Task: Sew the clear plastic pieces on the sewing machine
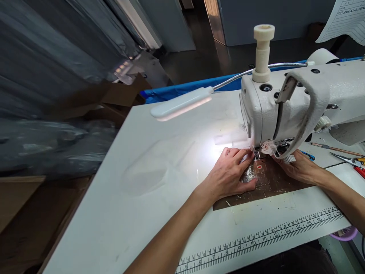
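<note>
The left hand's fingers (242, 156) lie flat and spread, gripping nothing, pressing a brown checked fabric piece (268, 182) onto the bed just left of the presser foot (257, 154). The left hand (230, 173) covers the piece's left edge. The right hand (298, 167) rests on the piece on the far side of the presser foot; its fingertips are hidden under the sewing machine head (273, 110), so whether they pinch or only press cannot be told.

To guide well, both hands should probably keep light, even, flat pressure, with fingertips clear of the needle.

The piece lies flat on the white table (142, 182), its long axis running left to right past the presser foot, its far edge under it. A printed ruler strip (285, 232) lies nearer the person than the presser foot; a gooseneck lamp (182, 104) hangs to its left.
</note>
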The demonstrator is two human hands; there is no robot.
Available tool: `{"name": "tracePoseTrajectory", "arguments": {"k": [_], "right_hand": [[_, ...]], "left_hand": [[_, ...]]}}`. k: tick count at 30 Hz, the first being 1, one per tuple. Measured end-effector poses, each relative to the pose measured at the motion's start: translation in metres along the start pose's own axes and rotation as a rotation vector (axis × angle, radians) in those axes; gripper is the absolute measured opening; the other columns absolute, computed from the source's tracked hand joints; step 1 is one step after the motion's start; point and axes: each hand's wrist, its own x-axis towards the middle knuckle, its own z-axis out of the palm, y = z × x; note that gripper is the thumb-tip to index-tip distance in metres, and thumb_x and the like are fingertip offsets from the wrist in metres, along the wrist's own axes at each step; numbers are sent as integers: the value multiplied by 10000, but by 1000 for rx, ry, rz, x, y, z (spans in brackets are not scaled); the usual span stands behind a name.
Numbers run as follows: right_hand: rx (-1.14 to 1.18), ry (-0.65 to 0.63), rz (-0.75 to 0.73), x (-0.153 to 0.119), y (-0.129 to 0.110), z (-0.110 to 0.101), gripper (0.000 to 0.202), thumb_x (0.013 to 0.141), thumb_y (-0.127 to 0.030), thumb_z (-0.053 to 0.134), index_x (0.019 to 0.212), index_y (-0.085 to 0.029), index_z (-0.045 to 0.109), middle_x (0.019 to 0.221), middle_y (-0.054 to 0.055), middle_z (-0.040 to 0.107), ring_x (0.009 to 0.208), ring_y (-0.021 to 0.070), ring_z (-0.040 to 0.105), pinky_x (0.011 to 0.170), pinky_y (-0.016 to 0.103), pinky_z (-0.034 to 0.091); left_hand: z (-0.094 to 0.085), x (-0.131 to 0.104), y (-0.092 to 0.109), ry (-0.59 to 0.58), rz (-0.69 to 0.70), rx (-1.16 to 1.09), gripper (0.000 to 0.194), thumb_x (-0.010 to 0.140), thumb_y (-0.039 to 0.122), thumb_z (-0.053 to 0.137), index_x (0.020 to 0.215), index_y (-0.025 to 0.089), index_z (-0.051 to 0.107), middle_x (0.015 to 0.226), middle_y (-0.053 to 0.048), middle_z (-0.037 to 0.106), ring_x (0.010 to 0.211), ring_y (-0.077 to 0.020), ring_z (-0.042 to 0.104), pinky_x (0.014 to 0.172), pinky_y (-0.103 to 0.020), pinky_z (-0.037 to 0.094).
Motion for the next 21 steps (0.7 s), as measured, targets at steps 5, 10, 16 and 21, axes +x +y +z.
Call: {"name": "tracePoseTrajectory", "arguments": {"k": [5,10,16,21], "right_hand": [[6,8,73,-6,-7,0,250,938,-284,416,790,-194,596,967,75,654,742,165,627,686,292,522],[-53,22,94,-6,-2,3,188,905,-228,461,840,-190,634,1065,90,656,854,190,651,749,307,540],[-176,-21,27,-11,4,13,190,886,-217,490,1004,-170,632,1134,136,631,988,259,635,803,400,557],[-232,9,-19,-15,7,19,194,906,-227,455,961,-186,636,1030,143,644,857,266,638,712,418,561]], "left_hand": [[3,-1,-1,47,3,-42,397,896,445,496,1143,144,579,1063,-133,616,949,-272,555,814,-438,439],[2,1,0,73,-77,-137,393,911,394,484,1196,124,479,1022,-123,614,946,-269,567,826,-440,443],[-4,6,1,-80,-126,-231,350,924,418,462,1141,144,494,1013,-112,621,953,-268,574,887,-462,433],[-16,21,-23,-140,-53,-151,296,919,469,504,1037,208,578,1004,-79,655,915,-249,604,841,-415,490]]}}
